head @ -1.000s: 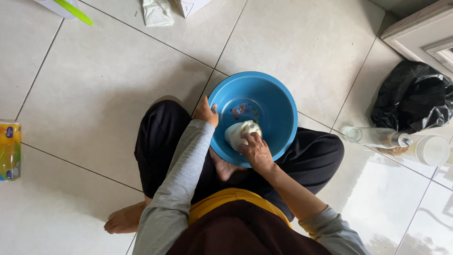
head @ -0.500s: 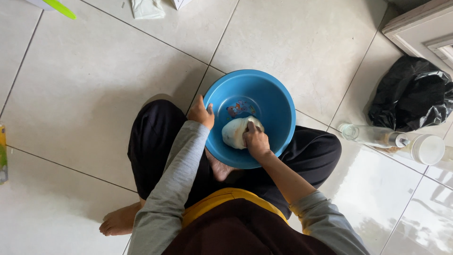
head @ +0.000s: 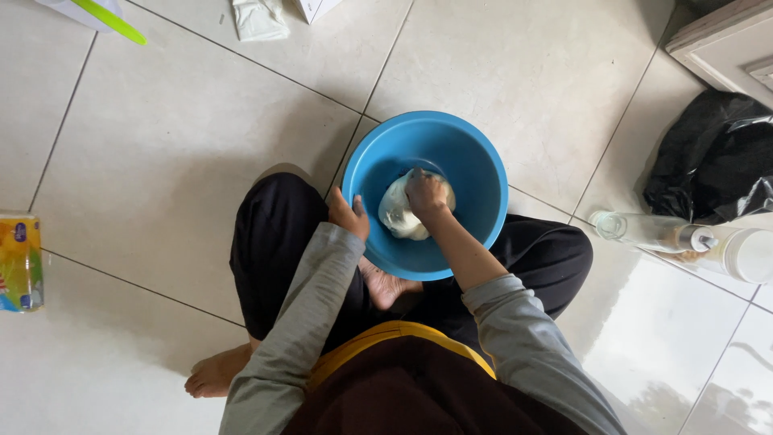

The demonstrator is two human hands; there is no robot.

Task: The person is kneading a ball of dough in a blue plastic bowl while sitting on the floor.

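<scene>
Seemingly mid-knead, the right hand (head: 425,193) presses closed-fisted into the pale soft dough lump (head: 400,217) inside the round blue plastic basin (head: 475,165), while the left hand (head: 348,216) grips its rim; folding the dough likely follows.

The basin (head: 424,193) sits on the floor (head: 177,137) right in front of the seated person's crossed legs. Inside the basin lies a lump of dough (head: 401,216), with the right hand (head: 425,193) on top of it. The left hand (head: 348,216) grips the basin's near-left rim. Right of the basin lies a bottle (head: 644,231), with a bag (head: 713,157) behind that. Far left of the basin rests a packet (head: 19,262).
</scene>
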